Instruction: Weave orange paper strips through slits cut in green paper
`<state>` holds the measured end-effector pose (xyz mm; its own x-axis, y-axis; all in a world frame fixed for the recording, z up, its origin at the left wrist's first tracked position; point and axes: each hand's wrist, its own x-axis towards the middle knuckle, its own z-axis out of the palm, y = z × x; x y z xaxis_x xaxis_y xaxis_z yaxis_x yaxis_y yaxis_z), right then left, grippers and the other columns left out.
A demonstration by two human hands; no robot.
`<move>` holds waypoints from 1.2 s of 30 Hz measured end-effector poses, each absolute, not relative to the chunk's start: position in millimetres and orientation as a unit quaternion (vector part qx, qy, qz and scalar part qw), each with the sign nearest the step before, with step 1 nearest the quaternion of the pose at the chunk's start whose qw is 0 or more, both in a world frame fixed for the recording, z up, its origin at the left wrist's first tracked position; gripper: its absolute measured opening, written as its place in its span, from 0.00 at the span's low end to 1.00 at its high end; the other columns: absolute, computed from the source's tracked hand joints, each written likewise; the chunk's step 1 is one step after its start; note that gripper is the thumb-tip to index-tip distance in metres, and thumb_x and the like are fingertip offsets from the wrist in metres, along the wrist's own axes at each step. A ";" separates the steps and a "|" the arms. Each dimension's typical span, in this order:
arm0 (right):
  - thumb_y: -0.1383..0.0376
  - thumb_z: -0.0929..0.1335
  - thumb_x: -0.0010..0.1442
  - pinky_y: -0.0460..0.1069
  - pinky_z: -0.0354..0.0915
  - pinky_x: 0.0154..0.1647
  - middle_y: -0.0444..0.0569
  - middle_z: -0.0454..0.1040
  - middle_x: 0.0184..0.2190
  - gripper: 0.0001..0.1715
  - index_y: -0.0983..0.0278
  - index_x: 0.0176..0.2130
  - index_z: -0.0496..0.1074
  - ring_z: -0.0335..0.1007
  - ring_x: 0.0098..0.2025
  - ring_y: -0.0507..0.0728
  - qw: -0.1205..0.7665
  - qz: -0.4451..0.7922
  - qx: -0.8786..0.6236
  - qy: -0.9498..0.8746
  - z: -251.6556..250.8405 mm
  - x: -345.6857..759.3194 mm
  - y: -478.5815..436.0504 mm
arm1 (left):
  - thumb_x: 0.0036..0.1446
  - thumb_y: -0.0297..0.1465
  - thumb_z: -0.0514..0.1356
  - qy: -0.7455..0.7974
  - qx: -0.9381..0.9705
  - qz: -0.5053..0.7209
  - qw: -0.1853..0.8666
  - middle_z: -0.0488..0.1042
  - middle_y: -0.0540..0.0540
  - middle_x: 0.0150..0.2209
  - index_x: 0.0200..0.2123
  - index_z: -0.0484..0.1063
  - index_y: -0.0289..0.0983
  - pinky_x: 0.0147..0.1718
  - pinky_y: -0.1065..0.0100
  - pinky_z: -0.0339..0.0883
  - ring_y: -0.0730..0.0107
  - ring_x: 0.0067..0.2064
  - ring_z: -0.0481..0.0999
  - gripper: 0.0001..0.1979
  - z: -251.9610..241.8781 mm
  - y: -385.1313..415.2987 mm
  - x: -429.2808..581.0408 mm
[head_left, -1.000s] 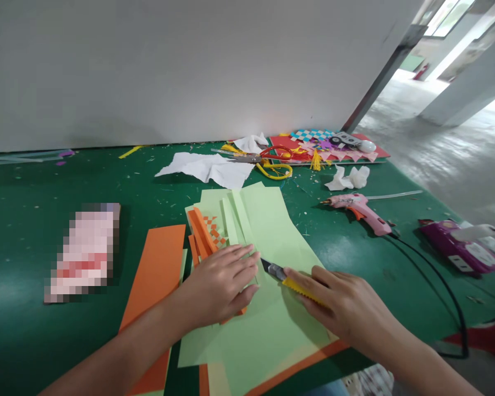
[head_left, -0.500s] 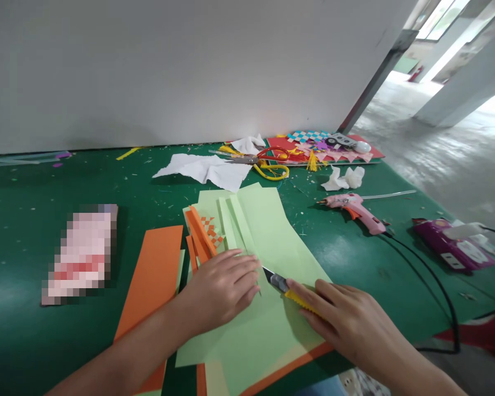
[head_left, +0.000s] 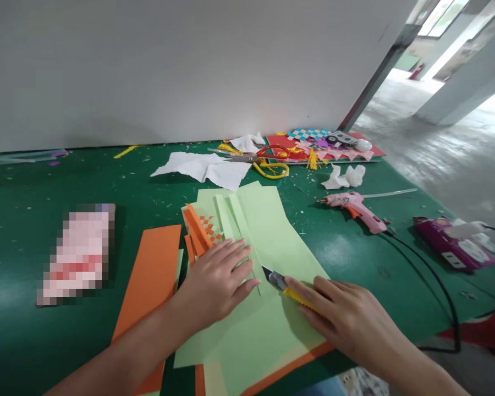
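My right hand [head_left: 346, 308] grips a yellow utility knife [head_left: 299, 297], its blade out and pointing left just above or on the light green paper [head_left: 272, 324]. Fingers spread, my left hand [head_left: 223, 280] lies flat on that paper, left of the blade. Narrow pale green strips [head_left: 241, 223] run away from under its fingertips. A thin slit shows in the paper beside my left fingers. Folded orange strips [head_left: 200, 228] and a small orange and green woven piece [head_left: 212, 228] lie at the stack's upper left, partly hidden by my left hand.
Orange paper [head_left: 148, 280] lies on the left. Scissors [head_left: 256, 158] and white tissue [head_left: 206, 168] are behind the stack. A pink glue gun [head_left: 357, 209] and a purple power strip [head_left: 454, 245] with cables stand right. A wall [head_left: 169, 71] closes off the back.
My left hand has shifted slightly left and its fingers have spread more, uncovering more of the slit. The knife stays nearly in place in my right hand.
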<state>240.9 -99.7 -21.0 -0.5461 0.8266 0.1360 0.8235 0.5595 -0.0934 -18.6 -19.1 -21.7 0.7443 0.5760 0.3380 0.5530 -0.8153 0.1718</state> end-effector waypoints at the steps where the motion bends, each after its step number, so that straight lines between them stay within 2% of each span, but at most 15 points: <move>1: 0.63 0.60 0.68 0.48 0.60 0.26 0.45 0.70 0.31 0.21 0.60 0.59 0.63 0.70 0.27 0.52 0.082 0.010 -0.470 -0.879 -20.7 240.7 -98.9 | 0.65 0.37 0.54 0.303 0.933 0.191 0.031 0.76 0.39 0.51 0.44 0.77 0.33 0.54 0.48 0.68 0.51 0.56 0.71 0.16 -22.0 -18.9 -18.5; 23: 0.58 0.61 0.67 0.49 0.51 0.23 0.42 0.69 0.28 0.21 0.56 0.58 0.65 0.66 0.23 0.51 0.085 -0.024 -0.494 -0.865 -22.7 232.6 -61.1 | 0.65 0.37 0.53 0.299 0.936 0.182 0.039 0.75 0.39 0.53 0.42 0.77 0.34 0.55 0.49 0.67 0.52 0.57 0.70 0.16 -20.9 -17.8 -18.5; 29: 0.59 0.61 0.67 0.49 0.51 0.23 0.43 0.69 0.28 0.20 0.57 0.57 0.66 0.67 0.24 0.51 0.084 -0.030 -0.489 -0.868 -23.7 232.1 -61.1 | 0.65 0.37 0.54 0.293 0.936 0.191 0.037 0.76 0.39 0.52 0.43 0.76 0.34 0.54 0.49 0.68 0.53 0.56 0.72 0.16 -21.0 -19.7 -19.9; 36: 0.59 0.60 0.68 0.49 0.55 0.24 0.43 0.69 0.28 0.21 0.57 0.58 0.65 0.67 0.23 0.51 0.084 -0.029 -0.485 -0.870 -22.4 233.4 -74.0 | 0.64 0.38 0.55 0.266 0.937 0.227 0.015 0.79 0.38 0.46 0.38 0.76 0.32 0.52 0.49 0.70 0.52 0.51 0.76 0.16 -19.0 -22.7 -17.4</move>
